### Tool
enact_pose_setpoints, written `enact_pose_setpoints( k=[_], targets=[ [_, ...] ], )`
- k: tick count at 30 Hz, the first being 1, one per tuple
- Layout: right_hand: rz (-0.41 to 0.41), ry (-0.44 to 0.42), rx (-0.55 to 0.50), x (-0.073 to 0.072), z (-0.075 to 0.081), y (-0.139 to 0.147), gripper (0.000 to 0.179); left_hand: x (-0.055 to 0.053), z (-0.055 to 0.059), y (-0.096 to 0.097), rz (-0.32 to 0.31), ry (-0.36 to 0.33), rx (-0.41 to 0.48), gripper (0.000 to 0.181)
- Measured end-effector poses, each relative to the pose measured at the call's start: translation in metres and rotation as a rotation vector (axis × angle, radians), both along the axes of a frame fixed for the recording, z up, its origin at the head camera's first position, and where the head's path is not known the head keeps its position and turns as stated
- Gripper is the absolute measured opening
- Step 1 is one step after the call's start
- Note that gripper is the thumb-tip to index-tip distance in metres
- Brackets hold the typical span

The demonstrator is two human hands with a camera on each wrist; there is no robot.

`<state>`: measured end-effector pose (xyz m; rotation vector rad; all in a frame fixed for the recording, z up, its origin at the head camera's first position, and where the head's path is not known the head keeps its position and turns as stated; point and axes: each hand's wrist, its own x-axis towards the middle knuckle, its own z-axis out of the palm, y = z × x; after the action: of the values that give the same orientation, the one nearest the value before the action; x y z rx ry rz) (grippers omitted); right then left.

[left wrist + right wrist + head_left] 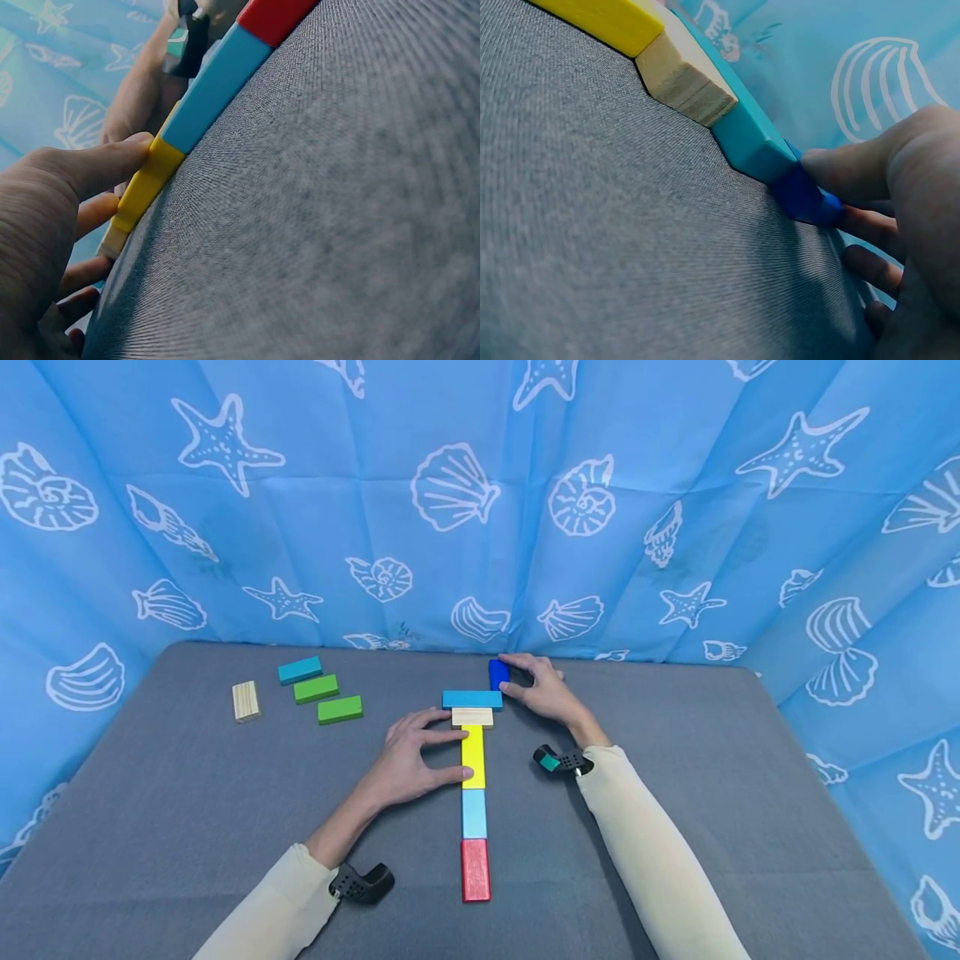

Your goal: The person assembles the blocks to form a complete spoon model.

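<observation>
At the far end of a T-shaped row, my right hand [546,689] pinches a dark blue block [498,675] between thumb and forefinger. That block stands lengthwise against the right end of a blue crosswise block [472,698]. Below the crosswise one lies a plain wooden block [472,717], then a yellow block [473,752], a light blue block [474,814] and a red block [476,870] in line. From the left, my left hand [408,760] touches the yellow block with thumb and forefinger, fingers extended. Another of its fingertips is at the wooden block [112,241].
To the left lie a plain wooden block [246,702], a blue block [300,670] and two green blocks [316,688]. Grey cloth [637,893] covers the table. A blue curtain [480,568] with shells and starfish hangs along its far edge.
</observation>
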<state>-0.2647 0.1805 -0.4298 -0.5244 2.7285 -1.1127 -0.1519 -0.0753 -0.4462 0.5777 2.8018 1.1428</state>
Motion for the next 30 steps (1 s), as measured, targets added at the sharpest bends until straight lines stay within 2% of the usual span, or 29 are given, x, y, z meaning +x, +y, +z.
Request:
enact_pose_setpoints(
  k=[4,9,14,21,30],
  targets=[
    [-0.007,0.021,-0.014,0.004,-0.001,0.001,0.056,0.0,0.001,0.0,0.001,-0.007,-0.006,0.058],
    [0.001,0.093,-0.041,0.02,-0.005,0.002,0.06,0.001,0.001,0.0,-0.001,-0.009,-0.013,0.058],
    [0.014,0.204,0.049,0.033,-0.01,-0.001,0.061,0.001,0.001,-0.001,-0.004,0.0,-0.002,0.058],
    [0.035,0.319,0.131,0.035,-0.018,-0.004,0.06,0.001,-0.001,-0.002,-0.001,0.007,0.009,0.058],
    [0.039,0.289,0.185,0.037,-0.016,-0.002,0.058,0.001,0.0,-0.001,-0.014,0.022,0.0,0.058]
  ],
)
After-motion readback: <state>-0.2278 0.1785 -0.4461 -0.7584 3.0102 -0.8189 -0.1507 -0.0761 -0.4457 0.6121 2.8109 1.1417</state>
